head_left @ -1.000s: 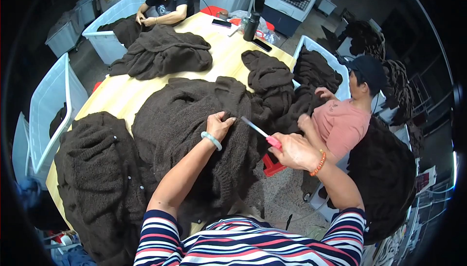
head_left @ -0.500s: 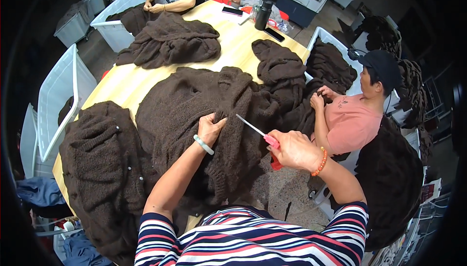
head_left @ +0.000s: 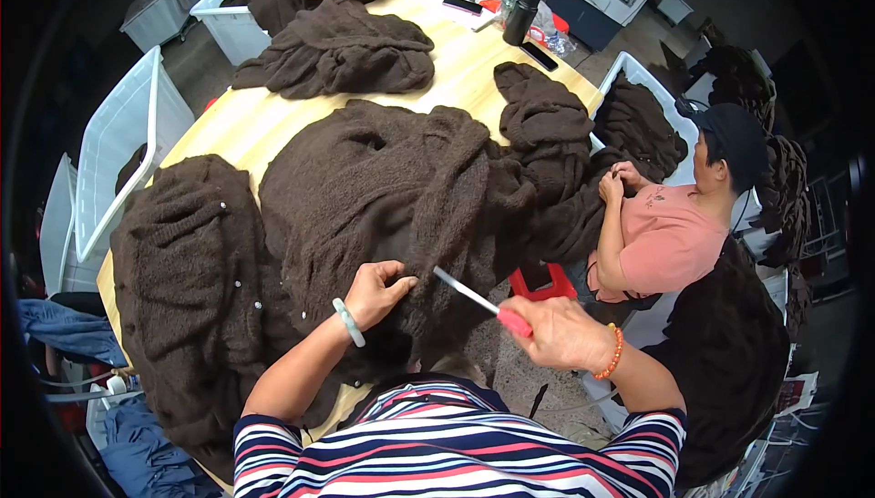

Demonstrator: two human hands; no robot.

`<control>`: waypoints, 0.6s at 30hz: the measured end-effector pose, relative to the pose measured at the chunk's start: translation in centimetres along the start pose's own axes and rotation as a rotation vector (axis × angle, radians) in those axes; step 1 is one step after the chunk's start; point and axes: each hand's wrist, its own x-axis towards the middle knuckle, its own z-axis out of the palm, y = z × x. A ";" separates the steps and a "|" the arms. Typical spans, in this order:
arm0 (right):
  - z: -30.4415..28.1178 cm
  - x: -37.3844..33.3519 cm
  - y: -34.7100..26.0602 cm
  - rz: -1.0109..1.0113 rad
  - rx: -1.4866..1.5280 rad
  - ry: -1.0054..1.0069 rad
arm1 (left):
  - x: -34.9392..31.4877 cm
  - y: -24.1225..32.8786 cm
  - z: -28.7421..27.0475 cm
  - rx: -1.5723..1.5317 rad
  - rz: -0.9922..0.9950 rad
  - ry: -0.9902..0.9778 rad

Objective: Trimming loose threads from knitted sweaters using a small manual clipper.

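A large dark brown knitted garment lies bunched on the table in front of me and hangs over its near edge. My left hand, a pale bangle on its wrist, pinches a fold of this knit between thumb and fingers. In my right hand is a red-handled tool with a slim metal shaft; its tip points left, close to the fold and near my left fingertips. Whether tip and knit touch, I cannot tell. A beaded orange bracelet circles my right wrist.
Another brown knit with small pale buttons lies left on the wooden table. More knits lie at the far side. A co-worker in pink handles brown knit at right; another sits far left. White bins and a red stool stand around.
My left hand has moved nearer to me along the knit and pinches it lower down. My right hand with the red-handled tool has come nearer too. The view has shifted slightly.
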 end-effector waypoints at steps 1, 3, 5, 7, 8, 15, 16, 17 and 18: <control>0.2 -0.2 -0.7 -0.014 -0.044 -0.064 | -0.2 -0.2 0.2 0.046 0.007 0.072; 1.5 -0.6 -1.0 -0.095 0.010 -0.116 | -0.3 -0.7 0.1 0.055 0.061 0.158; 1.3 -0.9 -1.6 -0.052 -0.010 -0.076 | -0.7 -0.6 0.3 0.076 0.049 0.195; 1.0 -0.8 -1.9 0.045 -0.092 0.006 | -0.9 -0.8 0.7 -0.009 0.075 0.217; 1.1 -0.9 -2.1 0.049 -0.098 0.010 | -1.0 -1.0 0.8 -0.013 0.082 0.214; 1.7 -1.6 -1.2 -0.075 0.097 0.153 | 0.9 -0.8 0.1 -0.220 0.044 0.141; 1.7 -1.6 -1.1 -0.074 0.095 0.158 | 1.6 0.0 -0.1 -0.182 0.007 0.138; 1.7 -1.7 -1.0 -0.080 0.135 0.194 | 2.7 1.2 -0.2 -0.289 -0.041 0.062; 1.7 -1.5 -1.1 -0.095 0.174 0.226 | 4.1 1.6 0.3 -0.377 0.002 0.130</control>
